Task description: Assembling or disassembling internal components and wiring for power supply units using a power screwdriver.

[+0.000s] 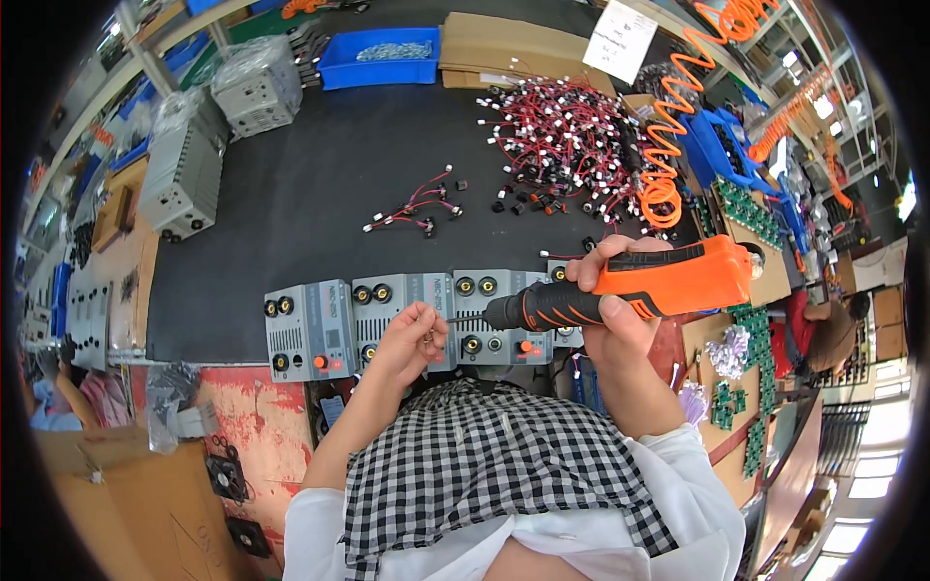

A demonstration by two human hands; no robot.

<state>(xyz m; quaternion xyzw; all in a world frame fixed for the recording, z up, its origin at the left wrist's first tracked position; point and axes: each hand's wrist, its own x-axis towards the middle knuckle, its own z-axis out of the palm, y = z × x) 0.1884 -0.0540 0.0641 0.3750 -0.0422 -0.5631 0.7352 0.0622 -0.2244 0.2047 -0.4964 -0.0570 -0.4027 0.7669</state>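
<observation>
My right hand [616,300] is wrapped round an orange and black cordless screwdriver [668,281], held level with its bit pointing left. At the bit's tip, the fingers of my left hand [415,339] are pinched together; whatever small thing they hold is too small to make out. Below both hands, a row of grey front panels [308,329] lies along the near edge of the bench. Each panel carries brass-centred black terminals [373,293], vent slots and an orange-red knob or switch [525,347]. My hands and the screwdriver hide parts of the panels.
A big heap of red and black wire leads [572,136] lies at the back right, with a few loose leads [417,208] mid-bench. An orange coiled hose [662,194] hangs beside it. Farther back stand a blue tray [380,58] and wrapped grey housings [257,87]. Green circuit boards [751,218] are at right.
</observation>
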